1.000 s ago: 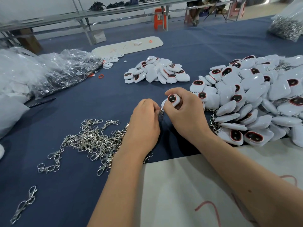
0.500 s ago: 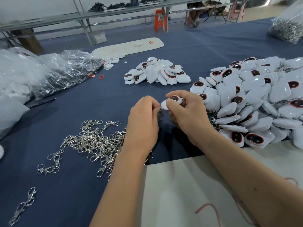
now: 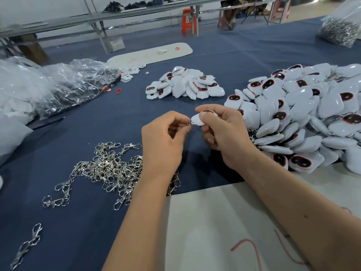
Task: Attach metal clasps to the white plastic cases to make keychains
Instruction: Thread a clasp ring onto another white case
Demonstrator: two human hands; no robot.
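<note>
Glossy white plastic cases (image 3: 304, 114), shiny silver metal clasps (image 3: 109, 171), matt navy cloth tabletop (image 3: 78, 222), crinkled clear plastic bags (image 3: 64, 83).

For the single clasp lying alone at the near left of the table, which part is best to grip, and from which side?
Grip the lone clasp across its long hook body, coming from above. It lies flat on the blue cloth, apart from the tangled pile, so nothing blocks a pinch.
</note>
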